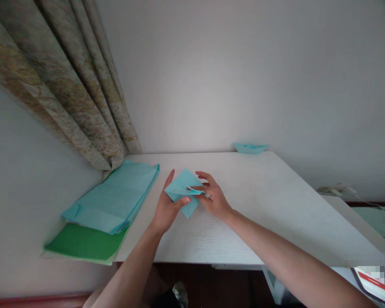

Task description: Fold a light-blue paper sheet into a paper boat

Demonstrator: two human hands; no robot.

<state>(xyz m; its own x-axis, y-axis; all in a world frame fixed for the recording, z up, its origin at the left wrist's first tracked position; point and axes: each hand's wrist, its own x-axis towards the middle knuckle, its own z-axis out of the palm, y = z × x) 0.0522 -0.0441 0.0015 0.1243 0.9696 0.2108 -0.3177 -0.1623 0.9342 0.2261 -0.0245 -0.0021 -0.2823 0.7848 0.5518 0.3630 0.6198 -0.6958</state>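
Note:
A sheet of light blue origami paper (pixel 182 192), folded into a diamond shape, is held in the air just above the white table (pixel 259 196). My left hand (pixel 168 206) grips it from the near left, with the thumb across its front. My right hand (pixel 213 196) pinches a thin flap at its right corner between the fingers and thumb. Part of the paper is hidden behind my fingers.
A folded light blue paper boat (pixel 250 148) stands on the table's far edge. On the left lies a stack of light blue paper (pixel 112 199) on top of green paper (pixel 83 241). A patterned curtain (pixel 64 85) hangs at the far left corner.

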